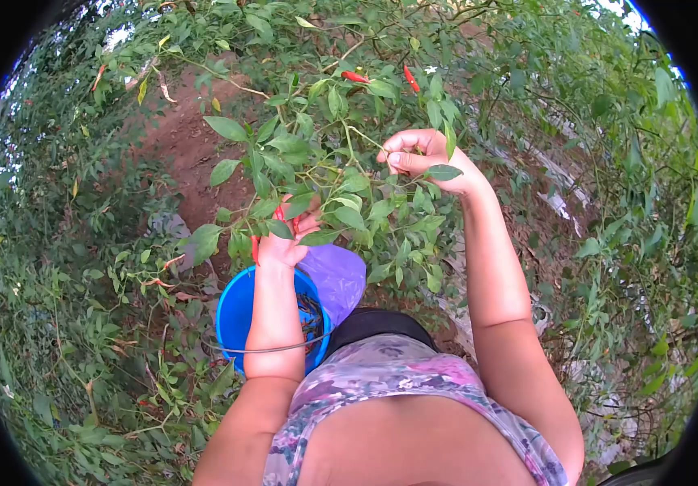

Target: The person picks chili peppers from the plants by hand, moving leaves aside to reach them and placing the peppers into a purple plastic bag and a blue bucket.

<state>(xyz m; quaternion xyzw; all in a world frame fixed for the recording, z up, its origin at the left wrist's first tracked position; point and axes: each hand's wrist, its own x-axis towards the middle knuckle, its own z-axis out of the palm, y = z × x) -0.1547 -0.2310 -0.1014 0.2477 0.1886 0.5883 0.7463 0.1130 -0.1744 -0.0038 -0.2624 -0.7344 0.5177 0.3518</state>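
Apparently the left hand (288,247) is at the nearer red chilies (280,212), which hang roughly upright among its fingers; leaves mask whether it grips them. Apart from it, the right hand (426,158) pinches a thin green stem (369,139) between thumb and fingers, nearer to the slanting upper chili (411,78), which lies beyond it, farther from the body.

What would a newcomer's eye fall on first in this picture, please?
Probably the bright blue bucket, below the left forearm. Next, perhaps, the red chillies among the leaves above the right hand, and the purple bag at the bucket's right side.
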